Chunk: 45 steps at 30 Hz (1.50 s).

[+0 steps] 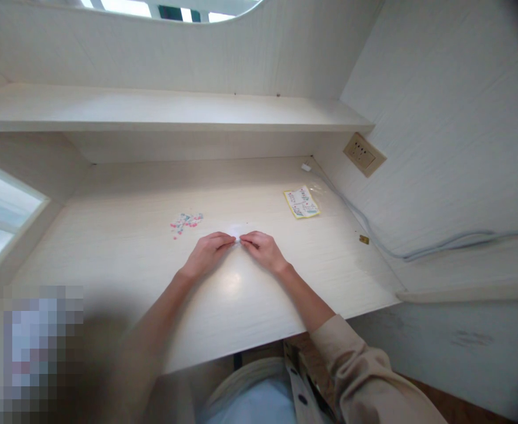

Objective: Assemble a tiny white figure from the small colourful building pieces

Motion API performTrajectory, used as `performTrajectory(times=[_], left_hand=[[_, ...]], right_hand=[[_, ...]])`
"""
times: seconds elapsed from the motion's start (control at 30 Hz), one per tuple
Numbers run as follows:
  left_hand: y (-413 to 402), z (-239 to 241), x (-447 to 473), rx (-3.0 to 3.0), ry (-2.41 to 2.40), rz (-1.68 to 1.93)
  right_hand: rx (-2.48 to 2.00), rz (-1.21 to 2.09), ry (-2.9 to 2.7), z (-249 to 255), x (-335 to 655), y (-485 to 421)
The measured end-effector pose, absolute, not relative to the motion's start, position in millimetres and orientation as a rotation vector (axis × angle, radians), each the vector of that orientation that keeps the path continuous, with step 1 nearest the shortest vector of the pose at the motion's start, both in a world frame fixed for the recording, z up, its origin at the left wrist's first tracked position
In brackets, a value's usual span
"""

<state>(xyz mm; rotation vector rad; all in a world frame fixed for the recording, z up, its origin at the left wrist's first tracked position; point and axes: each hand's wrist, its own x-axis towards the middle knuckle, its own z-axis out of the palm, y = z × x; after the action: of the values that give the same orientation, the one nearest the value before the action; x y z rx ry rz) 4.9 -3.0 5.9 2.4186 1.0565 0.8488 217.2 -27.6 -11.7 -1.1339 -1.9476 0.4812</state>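
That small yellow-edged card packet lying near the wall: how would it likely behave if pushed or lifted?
The packet looks thin and lies flat on the desk, so it probably slides easily. Its glossy clear wrap suggests it is slippery, light and likely to bend when lifted.

Desk (153, 306) whitish woodgrain — card (302, 202) yellow-edged — beads (185, 222) pink, teal.

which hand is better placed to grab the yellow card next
Right. The right hand lies on the same side of the desk as the card, with bare desk between them. The left hand would have to cross over the right.
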Motion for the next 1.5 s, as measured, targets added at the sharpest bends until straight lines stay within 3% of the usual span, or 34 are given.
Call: performTrajectory(times=[0.4, 1.5], left_hand=[[-9, 4, 6, 2.137, 1.142, 0.878], [-8, 8, -2, 2.61, 0.938, 0.775]], right_hand=[[-1.146, 0.476, -1.976, -3, 216, -29], [-1.162, 0.114, -2.309, -6, 221, -33]])
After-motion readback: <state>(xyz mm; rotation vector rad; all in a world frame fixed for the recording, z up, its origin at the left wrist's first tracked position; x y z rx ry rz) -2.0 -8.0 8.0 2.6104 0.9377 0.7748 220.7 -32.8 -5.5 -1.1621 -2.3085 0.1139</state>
